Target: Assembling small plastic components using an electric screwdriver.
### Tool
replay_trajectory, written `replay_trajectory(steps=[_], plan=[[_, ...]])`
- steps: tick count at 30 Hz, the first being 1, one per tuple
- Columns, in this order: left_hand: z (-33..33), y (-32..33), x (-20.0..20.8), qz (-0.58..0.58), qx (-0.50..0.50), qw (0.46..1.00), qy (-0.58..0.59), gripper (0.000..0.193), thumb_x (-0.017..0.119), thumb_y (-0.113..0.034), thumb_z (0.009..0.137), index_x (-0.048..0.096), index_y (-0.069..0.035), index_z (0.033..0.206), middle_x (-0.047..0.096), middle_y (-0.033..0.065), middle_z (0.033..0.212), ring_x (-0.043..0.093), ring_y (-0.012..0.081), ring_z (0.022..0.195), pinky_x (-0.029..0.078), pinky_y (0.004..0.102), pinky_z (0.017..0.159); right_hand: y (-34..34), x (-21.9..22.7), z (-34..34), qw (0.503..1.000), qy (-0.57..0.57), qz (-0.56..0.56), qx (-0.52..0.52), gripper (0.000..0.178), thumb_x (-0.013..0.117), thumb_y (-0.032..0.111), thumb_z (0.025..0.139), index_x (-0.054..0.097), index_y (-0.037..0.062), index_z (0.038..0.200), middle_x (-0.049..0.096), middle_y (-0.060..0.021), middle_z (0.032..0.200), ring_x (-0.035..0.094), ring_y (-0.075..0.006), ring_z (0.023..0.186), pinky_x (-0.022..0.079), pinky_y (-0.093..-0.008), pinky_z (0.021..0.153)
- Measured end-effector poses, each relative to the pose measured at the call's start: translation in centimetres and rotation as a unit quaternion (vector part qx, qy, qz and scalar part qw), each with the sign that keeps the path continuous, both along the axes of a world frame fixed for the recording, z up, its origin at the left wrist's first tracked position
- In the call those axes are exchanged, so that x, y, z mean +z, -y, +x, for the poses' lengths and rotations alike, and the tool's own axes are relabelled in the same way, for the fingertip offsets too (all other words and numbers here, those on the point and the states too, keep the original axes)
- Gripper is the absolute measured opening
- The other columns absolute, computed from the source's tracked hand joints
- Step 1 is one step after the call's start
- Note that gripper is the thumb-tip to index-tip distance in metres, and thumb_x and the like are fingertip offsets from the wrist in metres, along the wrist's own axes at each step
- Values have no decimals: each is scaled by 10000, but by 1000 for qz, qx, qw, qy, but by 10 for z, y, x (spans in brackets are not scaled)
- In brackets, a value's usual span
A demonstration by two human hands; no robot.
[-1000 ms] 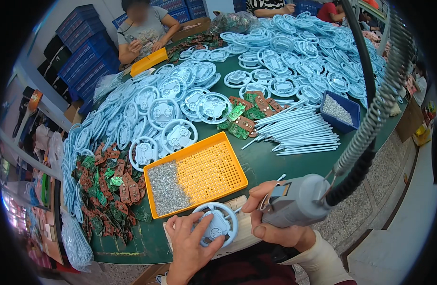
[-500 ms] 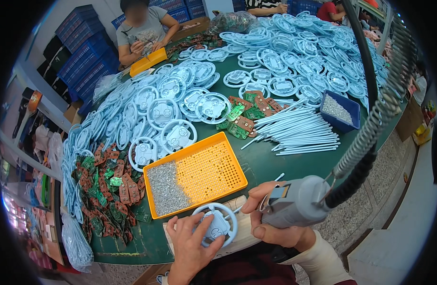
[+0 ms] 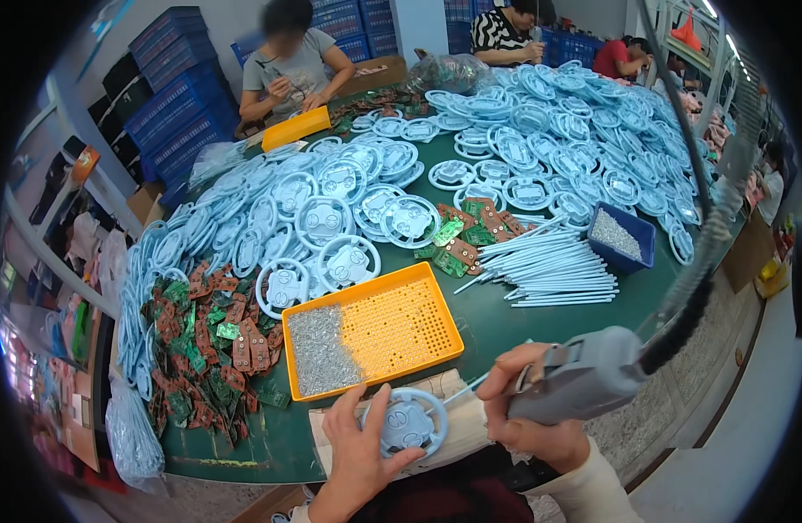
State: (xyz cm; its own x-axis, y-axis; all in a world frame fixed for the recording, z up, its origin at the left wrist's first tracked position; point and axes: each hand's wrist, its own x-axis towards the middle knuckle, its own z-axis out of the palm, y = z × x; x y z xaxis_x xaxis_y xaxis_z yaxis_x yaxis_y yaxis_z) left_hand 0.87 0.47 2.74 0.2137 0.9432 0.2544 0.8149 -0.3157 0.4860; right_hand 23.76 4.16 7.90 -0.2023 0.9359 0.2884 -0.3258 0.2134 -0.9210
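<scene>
A light blue toy steering wheel (image 3: 411,420) lies on a pale wooden block (image 3: 460,443) at the near edge of the table. My left hand (image 3: 359,444) holds it by the left side, thumb low on the rim and index finger along the upper left. A thin light blue rod (image 3: 465,390) runs from the wheel's upper right toward my right hand (image 3: 533,410). That hand is wrapped round a grey electric screwdriver (image 3: 584,375), tilted and held right of the wheel. My fingers hide the screwdriver's tip.
A yellow tray (image 3: 460,344) of small silver screws stands behind the block. Circuit boards (image 3: 214,349) are heaped left; blue wheels (image 3: 331,192) pile up beyond. Light blue rods (image 3: 558,266) and a blue bin (image 3: 645,248) lie right. A coiled cord (image 3: 680,327) hangs from above. Several people work opposite.
The screwdriver in my right hand has moved right, away from the wheel. My left fingers have shifted from the wheel's middle to its rim, thumb spread. The whole view has shifted slightly.
</scene>
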Motion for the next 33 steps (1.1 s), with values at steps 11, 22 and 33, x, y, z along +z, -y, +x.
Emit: replay_trajectory(steps=[11,22,33], plan=[[-7,-1,9,-164,-19,937,309,585,762,11,677,536,-36,1215,591,151,1072,624,241,974,512,315,832,30,42,1,986,-165,-12,-32,661,849,130,673,426,-55,1145,604,-204,867,552,-203,474,458,-299,401],[-34,3,-32,96,-263,960,16,461,748,-120,701,613,-67,1139,549,104,1256,497,328,1215,391,482,1015,31,49,-2,991,-126,3,-55,616,813,156,701,437,-62,1137,589,-194,876,536,-185,463,434,-284,389],[-2,0,-21,43,-112,993,-11,648,727,-177,722,465,47,1271,424,241,1354,432,419,1240,338,523,1038,-14,30,-21,996,-71,45,-25,581,723,24,715,461,-36,1230,596,-171,969,597,-150,618,496,-233,543]])
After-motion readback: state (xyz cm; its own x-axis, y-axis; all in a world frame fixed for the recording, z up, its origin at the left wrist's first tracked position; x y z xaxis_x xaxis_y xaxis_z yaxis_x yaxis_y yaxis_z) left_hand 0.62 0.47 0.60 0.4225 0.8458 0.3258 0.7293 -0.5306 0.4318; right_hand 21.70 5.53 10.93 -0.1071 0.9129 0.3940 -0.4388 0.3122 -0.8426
